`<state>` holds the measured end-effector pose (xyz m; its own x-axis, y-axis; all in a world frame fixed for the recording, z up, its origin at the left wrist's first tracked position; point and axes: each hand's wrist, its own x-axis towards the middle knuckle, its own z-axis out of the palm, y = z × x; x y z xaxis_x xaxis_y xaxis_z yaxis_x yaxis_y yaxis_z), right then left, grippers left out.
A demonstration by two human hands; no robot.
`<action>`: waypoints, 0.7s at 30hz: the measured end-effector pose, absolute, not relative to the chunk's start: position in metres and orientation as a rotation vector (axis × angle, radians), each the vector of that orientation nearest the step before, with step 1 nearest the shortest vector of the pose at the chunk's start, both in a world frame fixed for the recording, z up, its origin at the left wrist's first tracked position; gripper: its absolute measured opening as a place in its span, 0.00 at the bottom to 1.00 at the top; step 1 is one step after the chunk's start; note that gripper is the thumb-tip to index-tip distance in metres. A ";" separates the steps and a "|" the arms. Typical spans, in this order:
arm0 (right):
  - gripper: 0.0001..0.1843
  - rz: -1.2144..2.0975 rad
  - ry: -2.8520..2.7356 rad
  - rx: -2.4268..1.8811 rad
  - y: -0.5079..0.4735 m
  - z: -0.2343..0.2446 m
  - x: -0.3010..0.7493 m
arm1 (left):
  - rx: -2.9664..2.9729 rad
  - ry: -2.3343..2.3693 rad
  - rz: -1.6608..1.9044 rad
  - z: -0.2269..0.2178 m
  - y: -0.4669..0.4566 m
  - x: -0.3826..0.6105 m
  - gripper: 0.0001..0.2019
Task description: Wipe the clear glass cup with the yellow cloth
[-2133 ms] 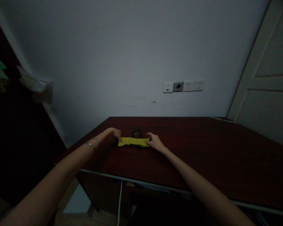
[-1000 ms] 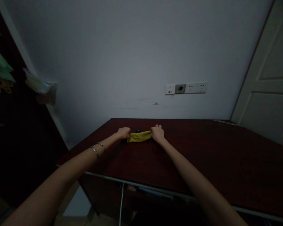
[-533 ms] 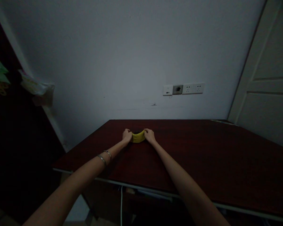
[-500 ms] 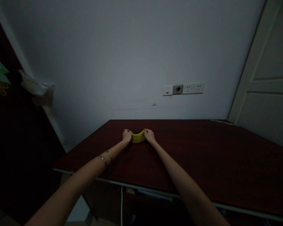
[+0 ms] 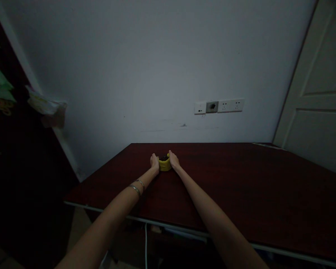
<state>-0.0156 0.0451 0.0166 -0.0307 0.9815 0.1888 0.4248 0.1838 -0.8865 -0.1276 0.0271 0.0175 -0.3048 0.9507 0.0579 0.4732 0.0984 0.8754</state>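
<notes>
Toward the back of the dark red table (image 5: 226, 186), a yellow piece that looks like cloth (image 5: 165, 166) stands curved up around a small dark object (image 5: 163, 158). My left hand (image 5: 155, 162) presses against its left side, fingers pointing away from me. On the opposite side my right hand (image 5: 174, 160) holds it the same way, so the yellow piece is squeezed between both hands. The dark object shows only at the top; its kind is too small and dim to make out. Two bracelets (image 5: 137, 186) circle my left wrist.
A white wall (image 5: 156, 67) with a row of sockets (image 5: 224, 106) rises behind the table. At the right is a pale panelled door (image 5: 324, 89). Plastic bags (image 5: 49, 108) hang at the left. Below the front edge a white cable (image 5: 146, 243) hangs down.
Both hands have shifted from pinching the yellow piece's upper edges to pressing on its sides. They are slightly closer together, and the yellow piece is narrower and curls up more around the dark object.
</notes>
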 end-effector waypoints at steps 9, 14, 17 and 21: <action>0.30 0.947 -1.455 -1.317 0.065 0.003 -0.021 | 0.898 1.535 1.576 0.009 0.034 -0.123 0.24; 0.32 0.960 -1.346 -1.291 0.067 0.002 -0.020 | 0.771 1.327 1.634 0.016 0.030 -0.116 0.24; 0.30 0.941 -1.288 -1.281 0.066 0.005 -0.012 | 0.734 1.231 1.634 0.022 0.030 -0.107 0.23; 0.30 0.906 -1.206 -1.258 0.065 0.012 0.010 | 0.725 1.127 1.630 0.030 0.034 -0.085 0.21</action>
<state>0.0099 0.0646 0.0120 0.1843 0.9700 0.1582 0.1176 0.1380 -0.9834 -0.0855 0.0338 0.0298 -0.3347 0.9406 -0.0566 -0.3846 -0.0816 0.9195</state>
